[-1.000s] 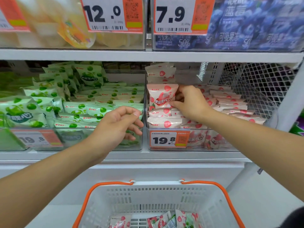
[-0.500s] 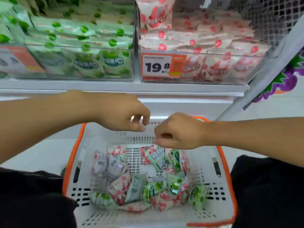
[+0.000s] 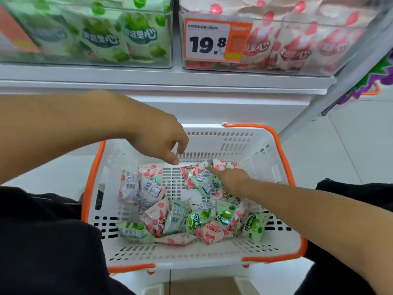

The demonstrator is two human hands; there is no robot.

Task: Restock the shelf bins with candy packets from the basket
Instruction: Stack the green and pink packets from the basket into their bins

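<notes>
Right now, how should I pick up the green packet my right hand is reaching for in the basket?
Pinch the green packet by its upper edge, coming from above. It lies flat, barcode side up, on a red packet, so that raised edge suits the right hand best.

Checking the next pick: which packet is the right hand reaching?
The green packet lying back-up at the basket's far side, under the right hand.
</notes>
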